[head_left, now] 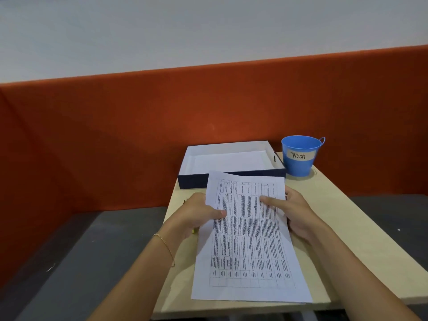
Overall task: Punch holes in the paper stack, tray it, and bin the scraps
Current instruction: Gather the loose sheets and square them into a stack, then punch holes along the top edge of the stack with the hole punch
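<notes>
Far left: dark grey floor [76, 258] below an orange partition [115, 140], well apart from everything on the bench [347, 228]. Bench left edge running from the tray corner down toward the camera, bare strip of wood beside it. Left hand [199, 212] closed on the left edge of the papers [250, 239], thumb on top of the printed sheet, fingers hidden beneath; thin bracelet [165, 245] on the wrist. A small yellow thing peeking out under this hand, too hidden to identify. Papers held between both hands over the middle of the bench, top edge lifted and overlapping the tray's near wall, bottom edge reaching close to the bench's near edge. Beyond them, the tray [192, 181], a shallow dark box with white inside, open top, a white sheet lying in it, back wall against the partition. Right hand [294, 212] gripping the papers' right edge, thumb laid across the top sheet, remaining fingers behind. Further right, blue bin [300, 161] labelled "Trash", just beside the tray's right corner, near the bench's back edge. Right of the hands, a wide bare stretch of bench out to its right edge.
</notes>
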